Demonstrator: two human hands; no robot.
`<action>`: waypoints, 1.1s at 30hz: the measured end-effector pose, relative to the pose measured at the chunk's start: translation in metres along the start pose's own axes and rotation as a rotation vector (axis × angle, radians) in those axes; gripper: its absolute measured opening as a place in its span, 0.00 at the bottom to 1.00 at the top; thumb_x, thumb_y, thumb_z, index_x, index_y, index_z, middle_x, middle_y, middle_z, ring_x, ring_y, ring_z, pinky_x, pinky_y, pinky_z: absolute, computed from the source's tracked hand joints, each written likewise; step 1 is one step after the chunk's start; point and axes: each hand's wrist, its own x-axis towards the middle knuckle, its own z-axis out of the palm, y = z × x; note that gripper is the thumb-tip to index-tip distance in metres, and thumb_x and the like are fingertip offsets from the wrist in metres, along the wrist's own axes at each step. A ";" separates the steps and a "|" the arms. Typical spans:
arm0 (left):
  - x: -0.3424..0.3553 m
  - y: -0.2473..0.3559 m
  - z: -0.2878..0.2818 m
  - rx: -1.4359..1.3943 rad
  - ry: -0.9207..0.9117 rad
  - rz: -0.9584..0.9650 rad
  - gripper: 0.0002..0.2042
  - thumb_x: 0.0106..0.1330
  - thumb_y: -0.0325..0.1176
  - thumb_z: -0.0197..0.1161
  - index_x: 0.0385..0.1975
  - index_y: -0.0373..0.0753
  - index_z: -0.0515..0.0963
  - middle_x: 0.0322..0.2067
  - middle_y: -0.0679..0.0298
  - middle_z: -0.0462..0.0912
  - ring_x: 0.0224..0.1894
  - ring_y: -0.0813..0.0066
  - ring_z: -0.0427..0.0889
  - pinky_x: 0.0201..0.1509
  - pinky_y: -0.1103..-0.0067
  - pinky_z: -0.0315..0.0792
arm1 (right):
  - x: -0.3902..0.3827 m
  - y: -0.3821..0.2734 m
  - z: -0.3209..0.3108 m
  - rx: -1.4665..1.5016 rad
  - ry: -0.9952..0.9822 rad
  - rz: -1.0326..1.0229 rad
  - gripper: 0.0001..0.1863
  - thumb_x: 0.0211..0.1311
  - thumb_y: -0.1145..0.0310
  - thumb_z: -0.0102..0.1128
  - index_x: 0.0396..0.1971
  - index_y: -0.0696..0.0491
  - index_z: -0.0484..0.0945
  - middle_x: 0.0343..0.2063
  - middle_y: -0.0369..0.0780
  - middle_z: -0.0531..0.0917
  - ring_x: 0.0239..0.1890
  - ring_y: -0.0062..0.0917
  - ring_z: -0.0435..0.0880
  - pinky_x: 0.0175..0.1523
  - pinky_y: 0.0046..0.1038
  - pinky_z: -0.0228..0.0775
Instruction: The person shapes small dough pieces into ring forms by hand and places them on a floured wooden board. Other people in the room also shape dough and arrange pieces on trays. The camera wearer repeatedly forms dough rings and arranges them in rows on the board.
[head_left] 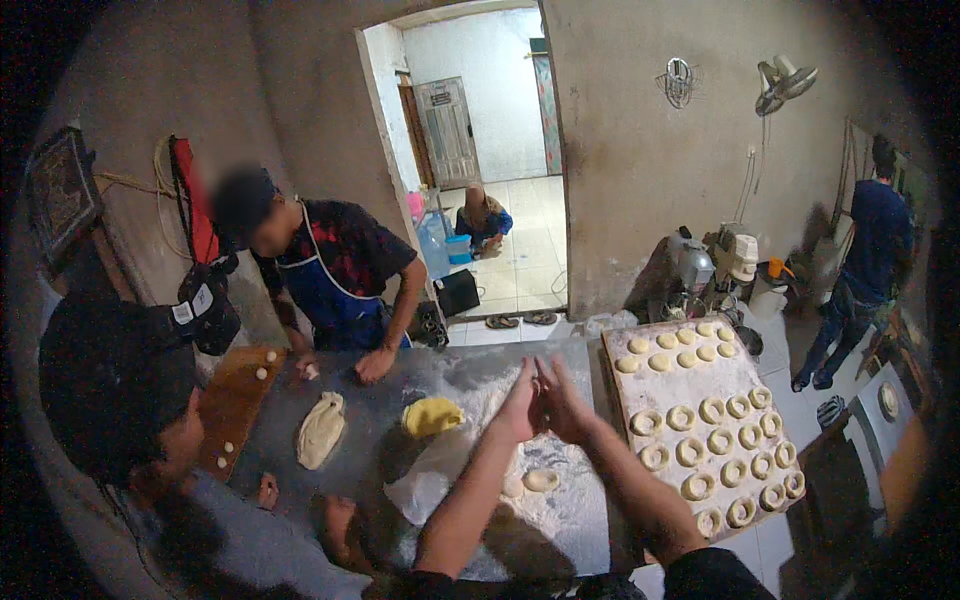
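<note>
My left hand (521,408) and my right hand (566,408) are raised over the floured table (590,370), close together with palms facing. Their fingers stretch away from me, and I make out nothing held between them. Below them, on the flour, lies a small flattened round of dough (541,480); a second piece (512,486) beside it is partly covered by my left forearm. Left of my arms are a yellow lump (432,416) and a clear plastic sheet (415,492). On my right, a floured board (655,390) carries several dough rings (720,440) and, at its far end, several dough rounds (686,358).
A large dough lump (321,430) lies farther left, before an aproned co-worker (340,270). Another person (130,400) leans in at near left, by a brown board (238,400) with small dough balls. Machines (692,265) stand by the back wall; someone (875,250) stands at far right.
</note>
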 end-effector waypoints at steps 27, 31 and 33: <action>-0.034 -0.221 -0.125 0.814 0.587 0.133 0.37 0.67 0.51 0.45 0.67 0.40 0.35 0.13 0.55 0.73 0.09 0.63 0.72 0.12 0.69 0.67 | -0.027 0.124 -0.070 -1.667 -0.401 -0.082 0.23 0.51 0.57 0.61 0.45 0.53 0.74 0.37 0.48 0.80 0.41 0.45 0.78 0.48 0.40 0.69; -0.040 -0.205 -0.111 0.849 0.561 0.254 0.29 0.64 0.38 0.53 0.62 0.37 0.51 0.22 0.54 0.76 0.22 0.66 0.78 0.25 0.72 0.72 | -0.039 0.106 -0.070 -1.197 -0.423 -0.178 0.13 0.50 0.71 0.59 0.34 0.59 0.69 0.28 0.46 0.80 0.31 0.38 0.79 0.37 0.32 0.71; -0.034 -0.218 -0.118 0.801 0.366 0.691 0.23 0.60 0.29 0.57 0.56 0.35 0.61 0.29 0.53 0.77 0.31 0.67 0.80 0.33 0.74 0.73 | -0.060 0.079 -0.059 -1.037 -0.398 -0.249 0.13 0.49 0.74 0.60 0.34 0.59 0.69 0.28 0.45 0.79 0.30 0.32 0.79 0.36 0.29 0.71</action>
